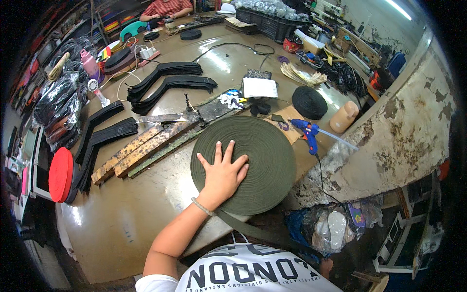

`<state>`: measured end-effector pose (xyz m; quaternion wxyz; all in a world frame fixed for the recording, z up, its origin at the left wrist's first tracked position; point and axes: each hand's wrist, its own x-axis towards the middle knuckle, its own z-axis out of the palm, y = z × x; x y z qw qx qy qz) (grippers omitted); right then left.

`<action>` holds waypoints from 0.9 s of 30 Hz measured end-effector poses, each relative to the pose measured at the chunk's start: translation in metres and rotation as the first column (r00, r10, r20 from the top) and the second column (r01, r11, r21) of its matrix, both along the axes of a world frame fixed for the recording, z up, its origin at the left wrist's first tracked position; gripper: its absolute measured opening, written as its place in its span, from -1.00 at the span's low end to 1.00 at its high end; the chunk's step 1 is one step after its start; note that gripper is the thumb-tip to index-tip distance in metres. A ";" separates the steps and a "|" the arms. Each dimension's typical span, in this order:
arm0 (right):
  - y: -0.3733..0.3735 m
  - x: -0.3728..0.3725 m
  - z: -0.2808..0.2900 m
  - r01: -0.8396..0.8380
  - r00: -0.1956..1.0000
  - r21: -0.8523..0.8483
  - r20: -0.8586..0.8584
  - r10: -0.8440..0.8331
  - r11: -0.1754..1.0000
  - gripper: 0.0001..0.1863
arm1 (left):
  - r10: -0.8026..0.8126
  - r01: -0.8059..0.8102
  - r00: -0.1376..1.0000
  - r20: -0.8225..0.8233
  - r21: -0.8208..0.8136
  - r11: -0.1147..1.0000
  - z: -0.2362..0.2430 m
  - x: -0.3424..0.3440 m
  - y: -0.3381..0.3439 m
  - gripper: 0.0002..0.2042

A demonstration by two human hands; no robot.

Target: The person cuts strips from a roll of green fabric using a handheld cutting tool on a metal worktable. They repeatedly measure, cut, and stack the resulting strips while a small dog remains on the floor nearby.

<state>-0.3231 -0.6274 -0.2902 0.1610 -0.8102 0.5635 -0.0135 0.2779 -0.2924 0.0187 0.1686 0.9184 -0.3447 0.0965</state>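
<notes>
My left hand (pixel 221 170) lies palm down with fingers spread on a large flat coil of olive-green webbing (pixel 267 165). A loose end of webbing (pixel 243 224) trails from the coil down to the lower right, past my body. My right hand (pixel 325 265) shows only in part at the bottom right, beside my shirt; its fingers are unclear. Right of the coil are a blue glue gun (pixel 307 130) with a stick in it and a piece of cardboard (pixel 292 134). A hinged cutter on wooden blocks (pixel 136 155) sits to the left.
The metal-topped table (pixel 112 228) holds black strips (pixel 172 90), a red roll (pixel 60 175), a black coil (pixel 309 101), paper (pixel 260 87) and cables. A co-worker (pixel 165 9) sits at the far end. A stained pillar (pixel 389 141) stands right, above bagged items (pixel 335 228).
</notes>
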 end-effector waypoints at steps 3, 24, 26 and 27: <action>0.007 0.049 0.041 0.042 0.994 -0.106 -0.100 -0.053 0.993 -0.52 | 0.029 -0.028 0.999 -0.016 0.035 0.999 0.000 -0.005 -0.001 -0.70; 0.230 0.575 0.387 -0.945 0.257 0.179 0.924 0.282 0.272 -0.61 | -0.594 -0.445 0.601 -0.534 -0.841 0.306 0.041 0.006 0.052 -0.73; 0.239 0.589 0.389 -0.947 0.267 0.187 0.910 0.317 0.261 -0.61 | -0.501 -0.492 0.614 -0.610 -0.792 0.362 0.048 0.013 0.069 -0.72; 0.243 0.594 0.389 -0.970 0.205 0.140 0.911 0.357 0.197 -0.61 | -0.460 -0.490 0.620 -0.635 -0.772 0.405 0.050 0.017 0.076 -0.72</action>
